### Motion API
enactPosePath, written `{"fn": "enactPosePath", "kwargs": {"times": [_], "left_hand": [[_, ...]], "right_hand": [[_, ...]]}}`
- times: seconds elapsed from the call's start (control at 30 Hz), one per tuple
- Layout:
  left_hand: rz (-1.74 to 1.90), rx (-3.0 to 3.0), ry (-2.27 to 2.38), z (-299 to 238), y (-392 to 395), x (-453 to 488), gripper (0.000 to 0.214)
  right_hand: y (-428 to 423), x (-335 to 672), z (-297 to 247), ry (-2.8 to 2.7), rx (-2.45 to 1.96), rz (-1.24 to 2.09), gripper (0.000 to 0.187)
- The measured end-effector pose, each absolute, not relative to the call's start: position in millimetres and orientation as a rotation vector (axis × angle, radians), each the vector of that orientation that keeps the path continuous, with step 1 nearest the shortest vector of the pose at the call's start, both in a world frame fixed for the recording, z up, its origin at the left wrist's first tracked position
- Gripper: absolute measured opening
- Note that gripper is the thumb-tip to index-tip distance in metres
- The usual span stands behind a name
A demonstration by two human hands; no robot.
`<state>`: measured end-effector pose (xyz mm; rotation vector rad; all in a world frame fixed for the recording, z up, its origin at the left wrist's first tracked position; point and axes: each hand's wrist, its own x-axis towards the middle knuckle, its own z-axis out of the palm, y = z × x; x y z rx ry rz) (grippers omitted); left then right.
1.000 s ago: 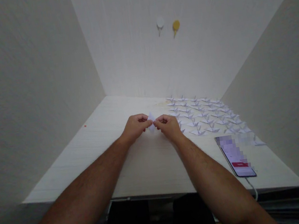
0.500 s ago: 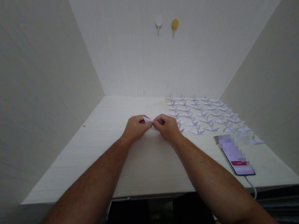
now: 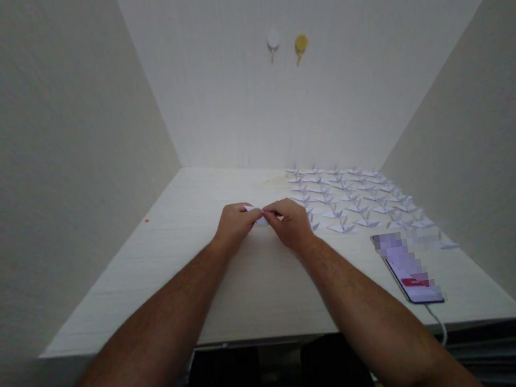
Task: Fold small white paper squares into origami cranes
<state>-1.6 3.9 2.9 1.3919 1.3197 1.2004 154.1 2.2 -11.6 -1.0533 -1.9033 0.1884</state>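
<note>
Being pinched between the fingertips of both hands, a small piece of folded white paper (image 3: 260,221) is held over the middle of the white table (image 3: 252,290), to the left of the rows of white origami cranes (image 3: 343,227). By the left hand (image 3: 236,223) it is gripped from the left, with the thumb on the near side; by the right hand (image 3: 290,219) it is pinched from the right, the fingers being curled closed. Whether the table is touched by the paper cannot be told, and most folds are hidden by the fingers. For such small work, the paper is best steadied by the left hand, while only light pressure is given by the right fingertips. Edges should be matched before any crease is pressed, because thin paper can easily be wrinkled. At the near right, a phone (image 3: 402,263) is placed, well apart from the paper.
</note>
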Motion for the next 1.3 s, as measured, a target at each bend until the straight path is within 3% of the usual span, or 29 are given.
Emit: {"fn": "enactPosePath", "kwargs": {"times": [0.43,1.03,1.3], "left_hand": [[1.252,1.135,1.104,8.3,1.6,-1.8,0.018],[1.192,1.232,1.117,0.7,8.2,-4.6,0.022],[1.254,1.39,1.112,0.9,8.6,-6.7,0.022]], "right_hand": [[2.2,157.0,-12.9,-1.972,-0.972,0.157,0.023],[0.8,154.4,-10.4,-1.91,-1.007,0.31,0.019],[2.5,148.8,-6.0,-1.474,-1.08,0.787,0.019]]}}
